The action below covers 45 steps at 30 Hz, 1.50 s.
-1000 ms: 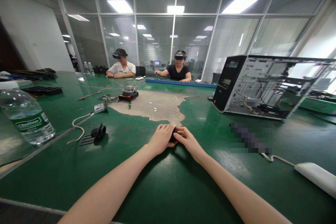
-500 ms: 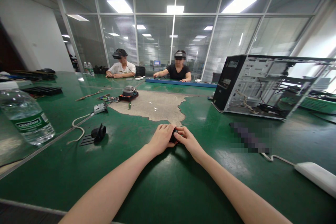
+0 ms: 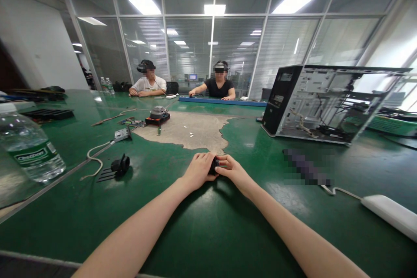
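Between my two hands is a small black object (image 3: 214, 166), mostly covered by fingers, so its kind does not show. My left hand (image 3: 199, 170) wraps around it from the left. From the right, the thumb and fingers of my right hand (image 3: 232, 168) pinch its side. Both hands rest low over the green table (image 3: 221, 226), just in front of a bare tan patch (image 3: 205, 128). To the left lies a black plastic part with prongs (image 3: 120, 165), apart from my hands.
An open computer case (image 3: 276, 100) stands at right, near a white power strip (image 3: 389, 213) with a cord. At left are a water bottle (image 3: 32, 152), a metal bracket with a cable (image 3: 122, 134) and a round-topped device (image 3: 158, 115). Two people sit across the table.
My right fingers have shifted slightly on the black object, and a little more of it shows. My left hand keeps its hold. The whole view has moved a little.
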Tool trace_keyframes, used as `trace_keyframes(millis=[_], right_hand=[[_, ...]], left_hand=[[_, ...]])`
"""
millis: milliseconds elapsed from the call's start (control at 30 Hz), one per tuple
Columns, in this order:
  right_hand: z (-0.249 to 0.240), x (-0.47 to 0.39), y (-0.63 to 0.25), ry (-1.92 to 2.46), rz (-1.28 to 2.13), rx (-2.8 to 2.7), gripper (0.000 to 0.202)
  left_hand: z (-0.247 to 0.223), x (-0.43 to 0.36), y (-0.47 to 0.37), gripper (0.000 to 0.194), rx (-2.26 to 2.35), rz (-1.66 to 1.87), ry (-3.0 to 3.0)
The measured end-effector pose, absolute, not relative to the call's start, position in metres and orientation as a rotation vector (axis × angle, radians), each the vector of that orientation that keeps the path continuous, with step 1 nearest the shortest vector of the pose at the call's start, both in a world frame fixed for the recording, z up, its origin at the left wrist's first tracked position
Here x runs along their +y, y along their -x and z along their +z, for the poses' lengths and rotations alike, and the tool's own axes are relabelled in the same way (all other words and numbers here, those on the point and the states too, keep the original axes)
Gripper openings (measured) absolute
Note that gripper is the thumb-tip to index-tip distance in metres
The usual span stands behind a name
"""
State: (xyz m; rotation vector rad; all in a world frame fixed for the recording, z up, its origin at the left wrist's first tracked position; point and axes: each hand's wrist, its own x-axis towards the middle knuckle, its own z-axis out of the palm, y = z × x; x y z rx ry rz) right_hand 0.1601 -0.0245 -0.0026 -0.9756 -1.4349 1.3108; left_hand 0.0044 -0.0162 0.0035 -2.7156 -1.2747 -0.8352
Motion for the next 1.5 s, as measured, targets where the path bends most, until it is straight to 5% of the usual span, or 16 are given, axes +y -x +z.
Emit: trace_keyframes(millis=[700,900,1500], right_hand=[[-0.003,-0.024,-0.156,1.008,1.149,-1.585,0.038],[-0.004,-0.026,-0.153,1.016,1.127,-1.528,0.022],[-0.005,-0.03,-0.155,0.944,1.193,-1.527,0.031]], left_hand=[[0.006,-0.02,-0.005,0.055,-1.271,-0.798,2.728],[0.006,-0.022,-0.006,0.055,-1.309,-0.815,2.618],[0.005,-0.02,-0.002,0.055,-1.342,-0.861,2.858]])
